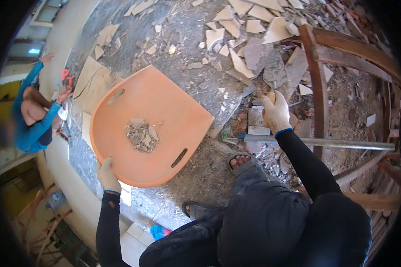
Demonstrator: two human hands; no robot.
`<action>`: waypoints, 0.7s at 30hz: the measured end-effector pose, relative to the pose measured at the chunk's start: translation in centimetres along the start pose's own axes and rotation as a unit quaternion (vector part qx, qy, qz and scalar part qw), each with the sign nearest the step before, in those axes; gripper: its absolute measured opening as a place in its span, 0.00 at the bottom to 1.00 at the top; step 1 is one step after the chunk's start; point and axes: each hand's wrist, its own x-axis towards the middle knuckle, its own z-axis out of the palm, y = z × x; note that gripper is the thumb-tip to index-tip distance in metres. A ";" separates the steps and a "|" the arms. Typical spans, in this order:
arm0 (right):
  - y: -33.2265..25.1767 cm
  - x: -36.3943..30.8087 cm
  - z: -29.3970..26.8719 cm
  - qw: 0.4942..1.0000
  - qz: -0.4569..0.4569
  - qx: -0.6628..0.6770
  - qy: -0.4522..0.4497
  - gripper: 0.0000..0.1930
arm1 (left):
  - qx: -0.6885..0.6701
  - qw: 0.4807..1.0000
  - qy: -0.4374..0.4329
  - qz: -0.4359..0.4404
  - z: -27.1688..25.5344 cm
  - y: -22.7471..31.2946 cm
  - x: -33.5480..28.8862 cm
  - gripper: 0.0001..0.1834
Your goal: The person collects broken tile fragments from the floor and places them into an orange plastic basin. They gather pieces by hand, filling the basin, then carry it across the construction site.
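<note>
My left hand [108, 178], in a pale work glove, is closed on the lower left rim of an orange plastic debris pan [133, 98]. The pan has a rounded back, a straight-edged front corner and two slot handles. A small heap of broken tile and mortar [141, 135] lies in it. On the right, my gloved right hand [276, 111] is wrapped round the handle of a trowel [275, 70]. The trowel's grey, dusty blade points away from me, over rubble and tile pieces [240, 64].
Wooden framing [316, 89] stands at the right, with a metal pipe [325, 142] lying across the rubble. At far left, a person in blue [35, 120] crouches by the wall. Larger broken tiles [91, 80] lie beyond the pan. My sandalled foot [244, 163] is close by.
</note>
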 end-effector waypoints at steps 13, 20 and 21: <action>-4.3 -5.9 5.8 0.972 -0.012 0.048 -0.231 0.15 | 0.061 0.998 0.021 -0.027 4.6 -2.2 0.4 0.24; -7.4 -8.7 5.1 0.869 -0.306 -0.162 -0.353 0.28 | 0.011 0.998 0.041 -0.043 3.9 -6.1 0.3 0.21; -7.9 -8.5 5.0 0.850 -0.355 -0.206 -0.329 0.27 | -0.012 0.998 0.036 -0.058 3.7 -6.2 0.4 0.20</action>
